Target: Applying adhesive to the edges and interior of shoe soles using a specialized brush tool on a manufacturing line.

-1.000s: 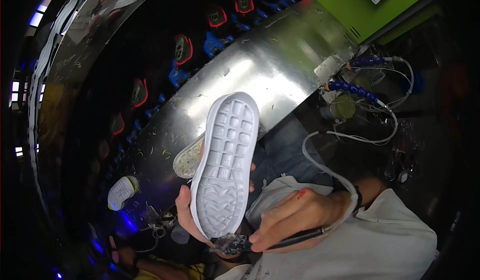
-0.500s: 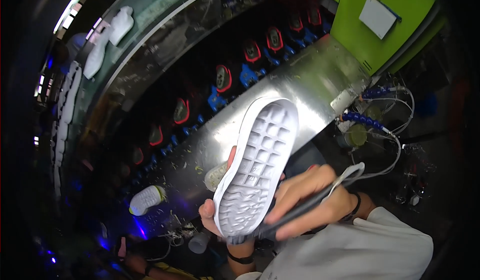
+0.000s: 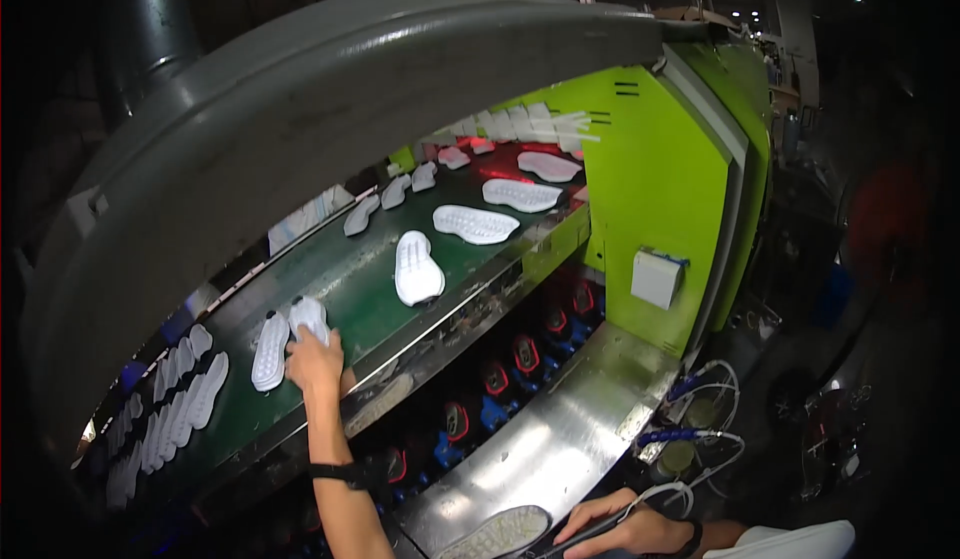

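Observation:
My left hand (image 3: 316, 361) reaches over the green conveyor belt (image 3: 345, 354). Its fingers are closed around the near end of a white shoe sole (image 3: 309, 313), which lies on the belt. Just left of it is another white shoe sole (image 3: 268, 353), its gridded face showing. My right hand (image 3: 622, 525) is low in the view, closed around a slim dark tool (image 3: 592, 541) whose exact kind I cannot make out. Beside that hand, a sole with a yellowish patterned face (image 3: 498, 533) rests on the metal shelf (image 3: 540, 439).
More white soles (image 3: 476, 224) are spread along the belt, with rows of them (image 3: 185, 414) at far left. A grey hood (image 3: 380, 89) arches above, and a green machine panel (image 3: 650, 199) stands right. Red-rimmed shoe forms (image 3: 495, 380) line the space under the belt. Blue hoses (image 3: 670, 437) hang right.
The view has swung up to the belt. My left hand has carried a white sole from in front of me onto the belt. My right hand is lower, still holding the dark tool.

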The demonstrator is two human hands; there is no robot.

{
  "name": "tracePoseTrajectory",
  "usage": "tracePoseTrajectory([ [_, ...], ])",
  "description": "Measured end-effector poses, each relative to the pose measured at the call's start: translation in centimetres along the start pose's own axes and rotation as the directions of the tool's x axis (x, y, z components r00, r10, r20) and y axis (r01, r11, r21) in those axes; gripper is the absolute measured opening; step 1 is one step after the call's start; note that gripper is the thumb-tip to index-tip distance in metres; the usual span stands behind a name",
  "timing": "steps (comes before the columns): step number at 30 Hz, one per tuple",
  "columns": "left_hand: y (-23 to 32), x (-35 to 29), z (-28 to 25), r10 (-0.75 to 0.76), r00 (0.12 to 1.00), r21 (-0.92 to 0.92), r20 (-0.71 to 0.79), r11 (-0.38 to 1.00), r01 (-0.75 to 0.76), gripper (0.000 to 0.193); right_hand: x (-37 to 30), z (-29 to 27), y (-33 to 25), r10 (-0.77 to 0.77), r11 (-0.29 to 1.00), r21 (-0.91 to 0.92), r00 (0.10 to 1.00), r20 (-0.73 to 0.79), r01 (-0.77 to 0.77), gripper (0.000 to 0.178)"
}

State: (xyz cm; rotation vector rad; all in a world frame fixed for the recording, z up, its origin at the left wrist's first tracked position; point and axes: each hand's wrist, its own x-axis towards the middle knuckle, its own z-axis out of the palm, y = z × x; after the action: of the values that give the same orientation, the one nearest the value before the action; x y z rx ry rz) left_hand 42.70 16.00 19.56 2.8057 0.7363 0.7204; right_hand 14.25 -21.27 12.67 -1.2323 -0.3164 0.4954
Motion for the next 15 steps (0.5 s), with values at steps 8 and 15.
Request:
tracePoseTrajectory([
  [8,-3.1,-22.2,-3.2,0.111,0.989,-0.722,-0.097,0.676,-0.147,0.072,1.3,-3.7,6.5,0.148,0.904,0.417,0.985,-0.088,-0.099,0.024],
  [15,-6.9,-42.4,-2.9,0.354,0.409,-0.245,0.841,-0.426,0.871,0.061,3.7,-3.7,5.4,-0.257,0.891,-0.41,0.962,-0.098,0.196,0.02],
])
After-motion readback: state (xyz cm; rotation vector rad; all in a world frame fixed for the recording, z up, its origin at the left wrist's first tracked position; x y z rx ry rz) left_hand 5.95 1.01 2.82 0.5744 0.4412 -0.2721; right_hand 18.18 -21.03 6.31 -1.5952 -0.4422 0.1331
